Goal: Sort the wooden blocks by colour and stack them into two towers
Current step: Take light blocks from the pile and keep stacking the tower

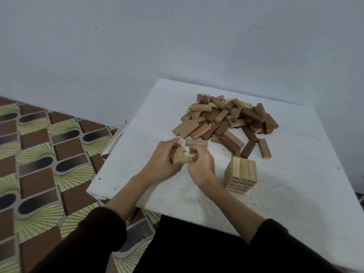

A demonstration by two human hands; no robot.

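Note:
A loose pile of light and dark wooden blocks [226, 119] lies at the back of the white table [295, 194]. A short tower of light blocks [241, 174] stands at the right, in front of the pile. My left hand [163, 160] grips a small bundle of light blocks [180, 155] just left of centre. My right hand [201, 162] is beside it with curled fingers and holds one light block [196, 142] at its fingertips. Both hands hover close together above the table.
A few dark blocks [248, 149] lie apart from the pile, just behind the tower. The table stands against a pale blue wall [137, 46]. Patterned floor [39, 154] lies to the left, past the table's left edge.

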